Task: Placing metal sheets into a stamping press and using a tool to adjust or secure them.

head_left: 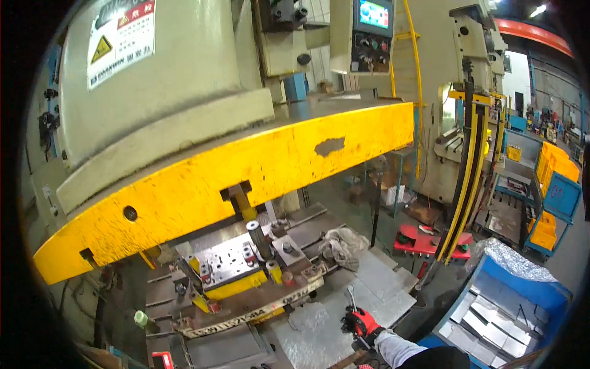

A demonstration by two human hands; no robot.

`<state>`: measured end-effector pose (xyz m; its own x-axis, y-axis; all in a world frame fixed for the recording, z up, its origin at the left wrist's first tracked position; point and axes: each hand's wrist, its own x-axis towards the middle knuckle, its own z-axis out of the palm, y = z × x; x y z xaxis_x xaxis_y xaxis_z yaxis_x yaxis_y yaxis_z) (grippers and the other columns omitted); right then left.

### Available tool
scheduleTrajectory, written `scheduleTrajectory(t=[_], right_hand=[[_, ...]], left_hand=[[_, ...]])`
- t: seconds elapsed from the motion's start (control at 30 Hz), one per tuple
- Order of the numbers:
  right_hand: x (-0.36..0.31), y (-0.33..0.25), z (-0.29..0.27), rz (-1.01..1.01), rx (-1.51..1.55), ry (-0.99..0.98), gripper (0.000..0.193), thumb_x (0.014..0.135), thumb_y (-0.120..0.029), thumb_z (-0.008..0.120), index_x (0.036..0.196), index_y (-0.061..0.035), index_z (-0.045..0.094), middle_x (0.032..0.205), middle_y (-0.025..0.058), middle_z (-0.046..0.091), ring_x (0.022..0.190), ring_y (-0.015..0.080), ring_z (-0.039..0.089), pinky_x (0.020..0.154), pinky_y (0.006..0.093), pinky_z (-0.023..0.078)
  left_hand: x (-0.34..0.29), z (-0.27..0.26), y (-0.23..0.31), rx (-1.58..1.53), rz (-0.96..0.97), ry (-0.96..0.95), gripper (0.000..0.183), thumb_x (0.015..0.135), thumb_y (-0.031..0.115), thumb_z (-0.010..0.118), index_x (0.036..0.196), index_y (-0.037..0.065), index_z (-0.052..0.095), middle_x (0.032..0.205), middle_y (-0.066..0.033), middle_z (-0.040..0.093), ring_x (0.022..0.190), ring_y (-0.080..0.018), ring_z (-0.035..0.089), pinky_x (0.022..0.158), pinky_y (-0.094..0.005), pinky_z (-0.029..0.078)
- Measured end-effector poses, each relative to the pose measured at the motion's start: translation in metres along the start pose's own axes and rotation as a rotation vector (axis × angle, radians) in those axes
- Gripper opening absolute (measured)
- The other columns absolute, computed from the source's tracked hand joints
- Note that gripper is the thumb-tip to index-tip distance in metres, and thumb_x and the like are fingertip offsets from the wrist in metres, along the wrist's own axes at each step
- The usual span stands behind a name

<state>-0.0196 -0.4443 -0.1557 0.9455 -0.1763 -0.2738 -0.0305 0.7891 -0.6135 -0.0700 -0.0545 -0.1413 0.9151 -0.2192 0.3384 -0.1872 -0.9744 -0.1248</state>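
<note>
My right hand (361,325), in a red and black glove, is closed around a metal wrench (351,296). The wrench's silver head points up and away past the fingers. Beneath the hand lies a grey metal sheet (319,341). To the left, a press die (232,263) with a bright drilled plate, yellow blocks and a dark upright post (260,240) sits on the machine bed. A crumpled, pale plastic or cloth bundle (343,248) lies between the die and the flat sheets. My left hand cannot be made out.
A yellow press beam (276,144) spans above the die. At the right stands a blue bin (439,344) holding flat metal pieces (491,325). Near it are a red control stand (424,241) and a yellow-black post (467,184). A control panel (372,37) hangs above.
</note>
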Motion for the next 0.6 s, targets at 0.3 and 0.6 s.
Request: scheduleTrajectory(t=[0.3,0.6], right_hand=[[0.001,0.005,0.001,0.063,0.047,-0.037,0.034,0.084,-0.013,0.054,0.116,-0.0097,0.043,0.087,0.0185,0.059,0.067,0.0345,0.060,0.060,0.0498,0.051],[0.002,0.003,0.007,0.015,-0.003,-0.018,0.036,0.084,-0.011,0.054,0.117,-0.0084,0.041,0.085,0.0174,0.059,0.067,0.0323,0.060,0.059,0.0483,0.051]], left_hand=[[0.009,-0.052,0.007,0.117,-0.139,-0.610,0.073,0.085,0.052,0.036,0.141,0.019,0.003,0.145,-0.0170,0.003,0.133,-0.0347,0.003,0.104,-0.0540,0.002],[0.004,-0.024,0.005,0.179,-0.138,-0.497,0.071,0.086,0.053,0.033,0.141,0.019,0.004,0.145,-0.0157,0.002,0.134,-0.0340,0.002,0.104,-0.0532,0.002]])
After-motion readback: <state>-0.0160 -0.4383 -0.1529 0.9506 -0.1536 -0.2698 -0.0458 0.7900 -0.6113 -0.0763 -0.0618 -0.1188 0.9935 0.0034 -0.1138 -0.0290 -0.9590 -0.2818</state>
